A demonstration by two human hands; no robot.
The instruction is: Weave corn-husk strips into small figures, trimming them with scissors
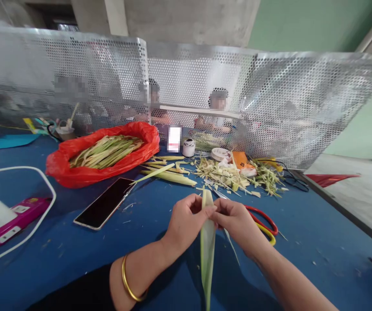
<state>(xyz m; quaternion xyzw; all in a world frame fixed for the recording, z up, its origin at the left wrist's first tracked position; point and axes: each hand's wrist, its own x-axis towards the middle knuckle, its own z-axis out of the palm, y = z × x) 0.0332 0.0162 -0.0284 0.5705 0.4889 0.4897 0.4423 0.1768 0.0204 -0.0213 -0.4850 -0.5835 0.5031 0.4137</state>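
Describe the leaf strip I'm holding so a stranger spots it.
On the blue table, nearer than the red bag, find the left hand and right hand. They pinch the leaf strip; unlike the loose pieces behind, it alone is held.

table [302, 259]: blue top | screen [108, 73]: perforated metal | wall [302, 21]: pale green | pillar [189, 17]: bare concrete
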